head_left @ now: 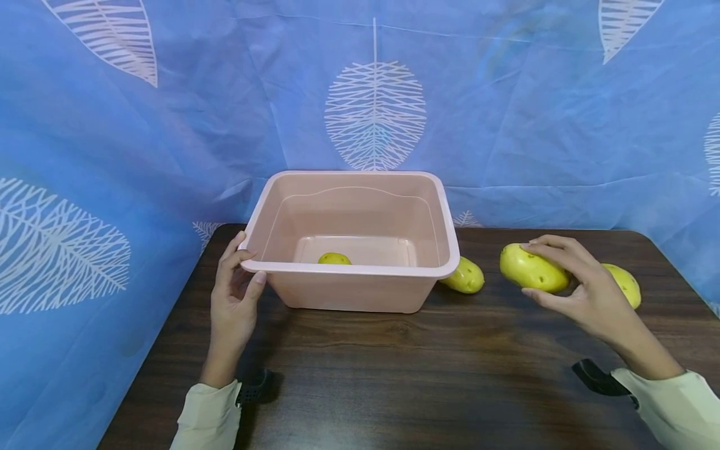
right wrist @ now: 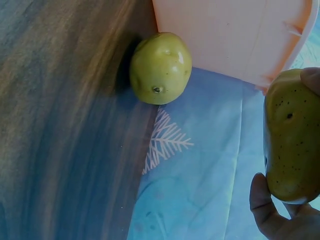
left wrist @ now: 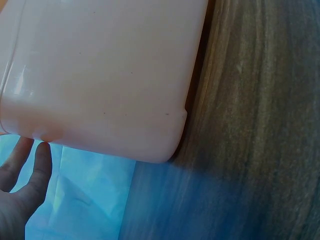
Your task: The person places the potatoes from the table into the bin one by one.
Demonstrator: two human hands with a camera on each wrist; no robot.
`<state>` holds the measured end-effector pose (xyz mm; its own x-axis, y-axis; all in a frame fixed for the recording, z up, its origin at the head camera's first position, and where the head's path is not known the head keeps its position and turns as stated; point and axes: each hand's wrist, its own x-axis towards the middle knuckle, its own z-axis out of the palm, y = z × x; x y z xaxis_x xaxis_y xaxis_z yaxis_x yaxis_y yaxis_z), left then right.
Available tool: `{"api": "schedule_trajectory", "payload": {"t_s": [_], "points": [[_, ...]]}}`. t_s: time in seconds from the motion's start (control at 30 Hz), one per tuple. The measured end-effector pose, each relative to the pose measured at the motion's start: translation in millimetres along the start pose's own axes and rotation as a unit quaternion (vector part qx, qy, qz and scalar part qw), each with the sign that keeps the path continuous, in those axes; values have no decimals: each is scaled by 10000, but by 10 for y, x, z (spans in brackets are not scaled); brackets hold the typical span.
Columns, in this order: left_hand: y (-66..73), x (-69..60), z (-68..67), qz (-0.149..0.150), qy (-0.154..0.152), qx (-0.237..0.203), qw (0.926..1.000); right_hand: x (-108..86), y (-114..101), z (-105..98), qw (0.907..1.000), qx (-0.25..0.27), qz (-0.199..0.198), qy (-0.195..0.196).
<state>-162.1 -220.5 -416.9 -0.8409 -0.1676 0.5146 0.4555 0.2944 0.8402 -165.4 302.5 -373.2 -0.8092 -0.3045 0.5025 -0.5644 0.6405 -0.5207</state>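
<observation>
A pale pink plastic basin [head_left: 349, 292] stands near the table's back edge, with one yellow potato [head_left: 334, 258] visible inside it. My left hand [head_left: 233, 309] grips the basin's left front corner, fingers over the rim and thumb at the front. To the right, my right hand [head_left: 590, 297] holds a potato [head_left: 529, 267] between thumb and fingers; the right wrist view shows this potato [right wrist: 292, 140] from below, with dark specks. Another potato [head_left: 468, 276] lies beside the basin's right side, partly hidden by it. One more potato [head_left: 625, 284] sits behind my right hand, partly covered.
The dark wood-grain table [head_left: 394, 381] extends in front of the basin. Behind it and along the left hangs a blue cloth [head_left: 506, 112] with white leaf patterns. Dark bands [head_left: 602, 378] are worn at both wrists.
</observation>
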Motion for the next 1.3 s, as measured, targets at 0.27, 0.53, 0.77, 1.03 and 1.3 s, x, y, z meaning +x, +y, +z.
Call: {"api": "schedule_trajectory", "payload": {"t_s": [0.27, 0.53, 0.77, 1.03, 1.3], "points": [[2, -9, -13, 1, 11, 75, 10000, 62, -58, -36, 10000, -48, -47, 23], [4, -4, -1, -97, 31, 88, 9999, 121, -104, -53, 9998, -138, -36, 115], [13, -4, 8, -99, 25, 112, 9999, 179, -167, -53, 9998, -146, -21, 106], [12, -9, 17, -91, 46, 117, 9999, 278, -259, -79, 9997, -198, -122, 97], [16, 1, 11, -94, 65, 126, 9999, 366, -326, -97, 9996, -183, -206, 93]]}}
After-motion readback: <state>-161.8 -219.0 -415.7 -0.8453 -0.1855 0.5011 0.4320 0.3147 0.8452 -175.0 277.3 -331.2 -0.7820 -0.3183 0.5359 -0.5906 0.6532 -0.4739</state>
